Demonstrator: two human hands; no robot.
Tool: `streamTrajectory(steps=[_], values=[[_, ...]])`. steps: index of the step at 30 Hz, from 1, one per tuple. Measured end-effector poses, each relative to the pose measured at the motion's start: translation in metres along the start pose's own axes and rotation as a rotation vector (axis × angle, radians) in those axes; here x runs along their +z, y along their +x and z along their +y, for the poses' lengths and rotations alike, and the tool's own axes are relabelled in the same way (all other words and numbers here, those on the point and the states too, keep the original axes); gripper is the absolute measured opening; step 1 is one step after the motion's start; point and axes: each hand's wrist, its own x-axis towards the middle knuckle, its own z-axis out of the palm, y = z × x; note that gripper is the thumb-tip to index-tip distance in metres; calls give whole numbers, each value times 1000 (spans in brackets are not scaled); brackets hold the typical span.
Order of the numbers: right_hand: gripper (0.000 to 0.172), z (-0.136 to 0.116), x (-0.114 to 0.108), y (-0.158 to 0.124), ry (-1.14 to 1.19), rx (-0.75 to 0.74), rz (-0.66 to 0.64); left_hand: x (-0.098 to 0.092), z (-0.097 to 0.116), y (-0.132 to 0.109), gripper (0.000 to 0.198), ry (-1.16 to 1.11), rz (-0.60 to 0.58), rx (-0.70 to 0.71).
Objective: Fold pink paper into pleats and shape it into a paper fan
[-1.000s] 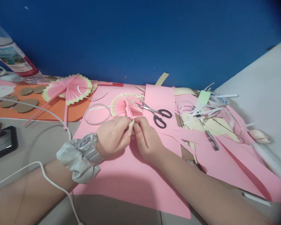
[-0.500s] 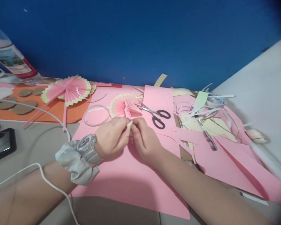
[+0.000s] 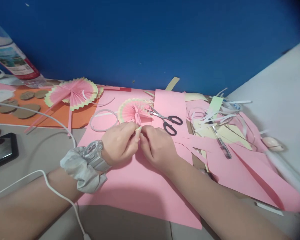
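Note:
Over a large pink paper sheet (image 3: 140, 190), my left hand (image 3: 121, 141) and my right hand (image 3: 158, 145) meet, thumbs and fingers pinched. Between them is a narrow folded part of a pleated paper fan (image 3: 128, 110), pink with a pale yellow-green rim. A yellowish tip shows at the left fingertips; the fingers cover the rest. Beyond the hands the fan's pleats spread out on the sheet. Black-handled scissors (image 3: 169, 125) lie just right of the fan, blades pointing at it and partly over its edge. A grey ring (image 3: 90, 123) lies left of the fan.
Another pink pleated fan (image 3: 76, 93) rests on orange paper (image 3: 55, 116) with brown cutouts. A plastic bottle (image 3: 17, 63) stands back left, a phone (image 3: 3, 151) nearer. White cable (image 3: 50, 186) crosses my left forearm. On the right are paper strips (image 3: 222, 118) and a pen (image 3: 221, 141).
Both hands stay pinched at nearly the same spot, with only small finger shifts. The whole view has moved slightly; the things on the table lie as before.

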Motion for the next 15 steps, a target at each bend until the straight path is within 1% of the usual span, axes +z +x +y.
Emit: streamTrajectory(steps=[4, 9, 15], values=[[17, 0, 0, 0, -48, -38, 24, 1, 1, 0, 12, 42, 6, -12], [20, 1, 0, 1, -70, -54, 45, 2, 2, 1, 12, 104, 12, 21], [19, 2, 2, -1, -75, -62, 52, 0, 1, 2, 12, 130, -61, -12]])
